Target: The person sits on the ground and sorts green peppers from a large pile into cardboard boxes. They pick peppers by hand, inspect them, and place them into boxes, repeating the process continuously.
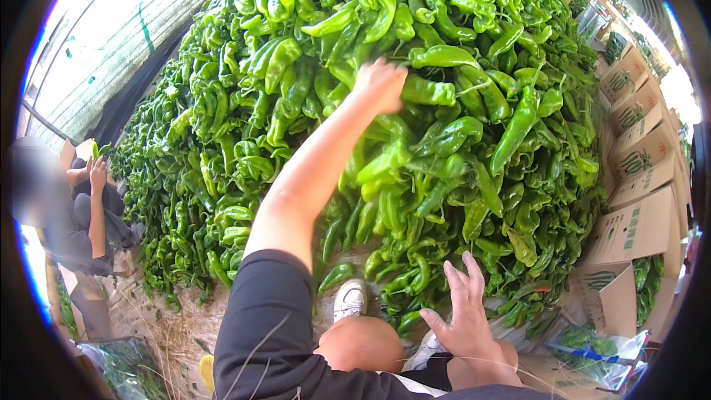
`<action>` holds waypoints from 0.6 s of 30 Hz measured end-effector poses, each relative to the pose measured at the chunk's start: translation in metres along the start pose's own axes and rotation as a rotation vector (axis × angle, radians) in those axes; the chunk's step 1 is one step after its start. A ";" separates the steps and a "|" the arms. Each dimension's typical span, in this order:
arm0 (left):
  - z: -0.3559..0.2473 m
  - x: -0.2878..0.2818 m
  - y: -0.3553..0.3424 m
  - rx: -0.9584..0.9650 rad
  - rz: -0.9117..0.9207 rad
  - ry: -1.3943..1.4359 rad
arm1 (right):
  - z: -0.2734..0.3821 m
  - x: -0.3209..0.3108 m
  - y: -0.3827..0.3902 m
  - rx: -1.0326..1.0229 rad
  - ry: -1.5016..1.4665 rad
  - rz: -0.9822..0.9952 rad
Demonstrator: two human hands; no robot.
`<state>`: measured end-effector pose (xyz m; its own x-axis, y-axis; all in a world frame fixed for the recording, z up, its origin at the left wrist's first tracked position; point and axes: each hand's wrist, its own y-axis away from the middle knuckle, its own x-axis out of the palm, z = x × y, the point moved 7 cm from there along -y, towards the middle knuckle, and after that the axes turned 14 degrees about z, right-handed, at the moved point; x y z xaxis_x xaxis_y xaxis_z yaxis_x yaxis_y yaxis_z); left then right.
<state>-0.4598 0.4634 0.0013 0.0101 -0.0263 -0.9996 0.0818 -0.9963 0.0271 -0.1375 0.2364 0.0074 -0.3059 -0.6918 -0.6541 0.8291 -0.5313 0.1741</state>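
A huge heap of long green peppers [289, 96] fills the middle of the head view. Stretched far up into it is my left hand [381, 87], its back toward me and slightly smeared by motion. Its fingers bend down among the peppers, so whether they grip one is hidden. A wrinkled green pepper [431, 92] lies right beside that hand. Several peppers [389, 163] just below it look blurred. Low in front of the heap, above my knee, my right hand [466, 311] is empty, its fingers apart.
Open cardboard boxes [629, 233] line the right side, one with green peppers inside. Clear plastic bags [600, 355] lie at the lower right. At the left, another person [74, 200] sits by the heap holding a pepper. My shoe [350, 300] stands at the heap's foot.
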 end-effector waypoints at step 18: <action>0.019 0.086 0.196 -0.350 0.111 2.036 | 0.053 -0.001 0.054 -0.088 0.085 -0.027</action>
<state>-0.4619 0.2646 -0.0797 0.8545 0.2817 0.4364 0.1454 -0.9363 0.3195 -0.1170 0.1827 0.0567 -0.2905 -0.6320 -0.7185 0.8602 -0.5014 0.0932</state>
